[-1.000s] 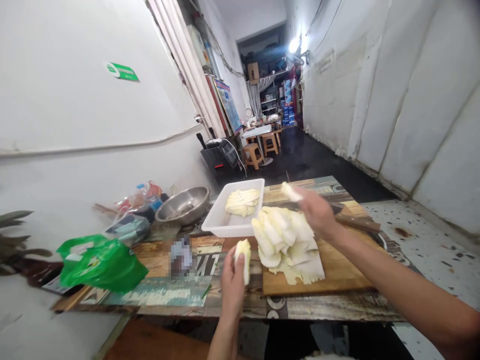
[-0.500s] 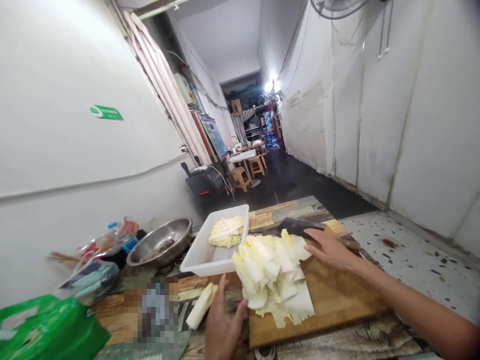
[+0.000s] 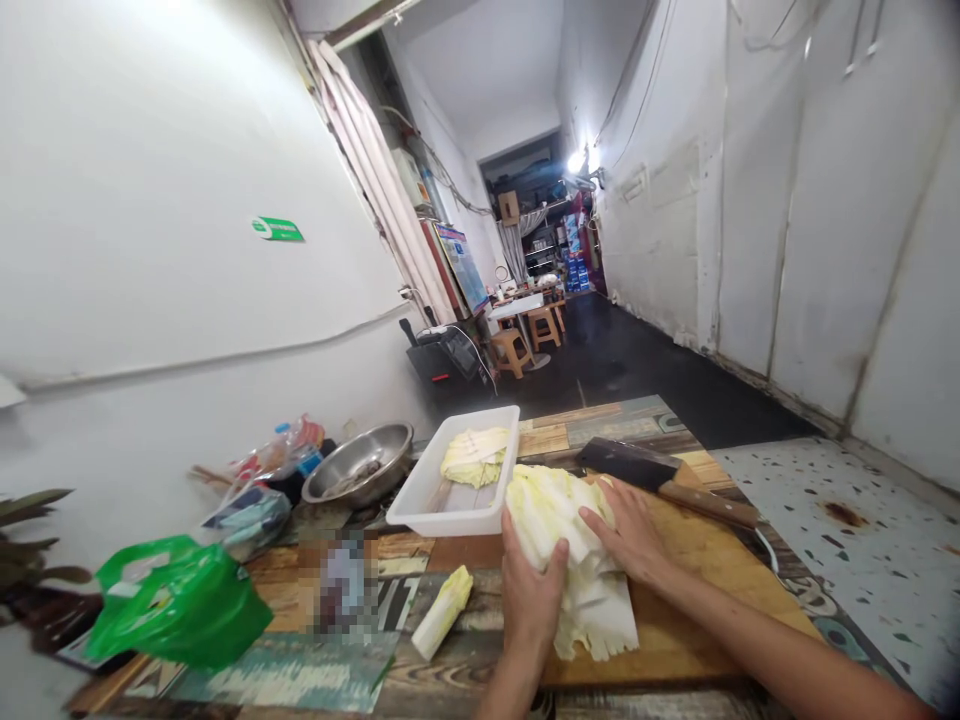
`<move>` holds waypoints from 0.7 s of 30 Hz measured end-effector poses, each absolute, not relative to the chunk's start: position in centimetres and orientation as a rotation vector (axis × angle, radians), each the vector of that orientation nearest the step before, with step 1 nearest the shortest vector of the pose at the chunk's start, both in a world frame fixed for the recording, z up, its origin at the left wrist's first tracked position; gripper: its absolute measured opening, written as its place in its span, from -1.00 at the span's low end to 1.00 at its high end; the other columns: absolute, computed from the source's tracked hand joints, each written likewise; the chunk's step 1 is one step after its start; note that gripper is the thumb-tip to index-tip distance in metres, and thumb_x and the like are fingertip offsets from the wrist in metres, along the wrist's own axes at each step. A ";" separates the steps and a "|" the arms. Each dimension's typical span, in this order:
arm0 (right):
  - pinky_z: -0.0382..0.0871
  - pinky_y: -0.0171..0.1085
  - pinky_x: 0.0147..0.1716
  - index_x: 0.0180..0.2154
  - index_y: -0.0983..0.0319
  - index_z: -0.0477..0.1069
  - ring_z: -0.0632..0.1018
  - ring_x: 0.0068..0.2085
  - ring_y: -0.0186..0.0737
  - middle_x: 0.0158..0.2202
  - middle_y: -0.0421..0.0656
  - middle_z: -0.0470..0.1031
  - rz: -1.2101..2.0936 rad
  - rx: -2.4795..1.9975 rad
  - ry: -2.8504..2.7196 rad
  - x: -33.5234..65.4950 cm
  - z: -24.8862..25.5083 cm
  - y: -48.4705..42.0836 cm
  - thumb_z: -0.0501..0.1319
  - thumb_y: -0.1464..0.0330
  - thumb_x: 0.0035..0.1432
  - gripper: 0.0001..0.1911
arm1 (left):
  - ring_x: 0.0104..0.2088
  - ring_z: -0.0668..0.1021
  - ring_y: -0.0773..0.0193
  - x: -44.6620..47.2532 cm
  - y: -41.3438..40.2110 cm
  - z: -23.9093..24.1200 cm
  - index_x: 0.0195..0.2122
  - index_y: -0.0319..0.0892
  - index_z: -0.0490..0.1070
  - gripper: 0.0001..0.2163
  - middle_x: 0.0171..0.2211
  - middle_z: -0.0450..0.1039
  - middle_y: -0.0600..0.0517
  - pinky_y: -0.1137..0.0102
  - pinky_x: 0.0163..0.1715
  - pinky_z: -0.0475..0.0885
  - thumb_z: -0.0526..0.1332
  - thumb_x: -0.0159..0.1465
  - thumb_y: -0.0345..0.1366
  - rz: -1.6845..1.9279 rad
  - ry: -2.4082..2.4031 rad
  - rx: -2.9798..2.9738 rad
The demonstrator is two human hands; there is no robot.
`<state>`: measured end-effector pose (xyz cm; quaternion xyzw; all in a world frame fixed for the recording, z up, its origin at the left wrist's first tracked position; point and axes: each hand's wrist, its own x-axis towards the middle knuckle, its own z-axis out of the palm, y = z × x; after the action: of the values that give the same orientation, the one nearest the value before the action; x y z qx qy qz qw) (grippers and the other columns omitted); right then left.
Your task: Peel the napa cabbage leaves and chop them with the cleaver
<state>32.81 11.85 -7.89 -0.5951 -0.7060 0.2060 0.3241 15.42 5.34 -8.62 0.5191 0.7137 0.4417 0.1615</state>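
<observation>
A pile of pale cabbage leaves lies on a wooden cutting board. My left hand presses against the pile's near left side, fingers wrapped on the leaves. From the right, my right hand lies on the pile with its fingers curved over the leaves. A small cabbage core piece rests on the table left of my left hand. A cleaver with a wooden handle lies at the board's far edge. Just beyond the pile, a white plastic tray holds more cabbage leaves.
A steel bowl sits left of the tray. Plastic bags and packets lie by the wall, with a green bag at the near left. Beyond the table a dark corridor runs to stools and a small table.
My left hand let go of the cabbage core piece, which now lies on the table. Both hands moved onto the leaf pile and closed around it.
</observation>
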 end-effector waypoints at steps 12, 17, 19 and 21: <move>0.24 0.01 0.21 0.21 0.22 0.35 0.38 0.23 0.09 0.22 0.09 0.36 0.603 -1.562 -1.432 30.6 -6.5 14.6 0.11 -0.08 0.21 -0.30 | 0.28 0.39 0.04 17.1 13.1 -2.7 0.41 -0.14 0.04 -0.19 0.30 0.30 -0.13 0.25 0.25 0.30 0.34 0.18 -0.13 1.424 1.632 1.599; 0.34 0.12 0.12 0.16 0.20 0.36 0.45 0.15 0.00 0.21 0.00 0.38 0.550 -1.566 -1.337 27.7 -5.9 17.0 0.19 0.11 0.32 -0.52 | 0.28 0.38 0.02 16.6 16.4 -0.3 0.36 -0.14 0.13 -0.28 0.29 0.32 -0.13 0.23 0.25 0.28 0.30 0.22 -0.09 1.273 1.826 1.755; 0.37 0.12 0.11 0.16 0.20 0.35 0.45 0.14 -0.01 0.21 -0.02 0.37 0.525 -1.597 -1.334 26.3 -5.6 17.9 0.20 0.15 0.32 -0.55 | 0.25 0.42 -0.02 16.5 18.1 1.2 0.35 -0.10 0.13 -0.32 0.25 0.38 -0.14 0.20 0.21 0.30 0.27 0.23 -0.07 1.074 1.943 1.833; 0.38 0.13 0.11 0.18 0.19 0.34 0.45 0.15 0.00 0.23 -0.01 0.35 0.512 -1.651 -1.355 24.9 -5.4 18.9 0.22 0.17 0.32 -0.54 | 0.20 0.47 -0.07 16.4 19.8 2.5 0.35 -0.10 0.11 -0.34 0.20 0.43 -0.18 0.16 0.16 0.34 0.21 0.27 -0.04 0.810 2.036 1.894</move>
<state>24.86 18.86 -5.42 -0.6694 -0.5492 0.2077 0.4552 16.36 19.82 2.49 0.6489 0.6977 0.2777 0.1224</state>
